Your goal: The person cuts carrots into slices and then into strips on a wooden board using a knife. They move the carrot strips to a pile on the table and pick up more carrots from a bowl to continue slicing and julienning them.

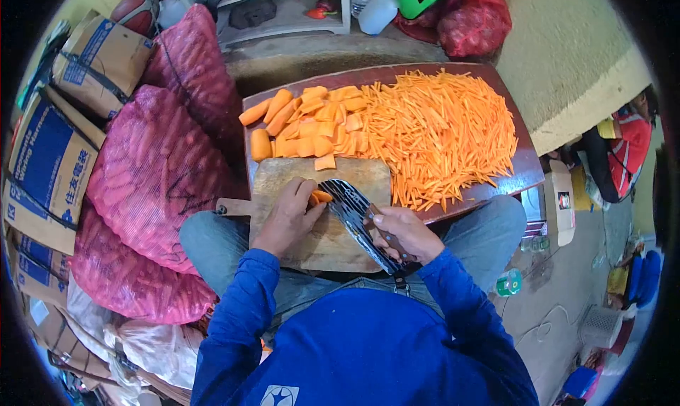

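Note:
My left hand (287,218) is closed around a short piece of carrot (320,197) on the wooden cutting board (283,179). In my right hand (407,234) is the brown wooden handle of a broad knife (347,211) with a dark, streaked blade. The blade lies slanted over the board, its far end right beside the carrot piece; whether it touches cannot be told. Behind the board, cut carrot slabs and chunks (312,126) lie on the dark red table (513,130). To their right is a large heap of thin carrot strips (446,133).
Pink mesh sacks (152,172) full of produce and cardboard boxes (49,168) crowd the left side. A low shelf (283,27) and a red mesh bag (474,23) stand behind the table. A green-labelled container (508,283) is on the floor at right.

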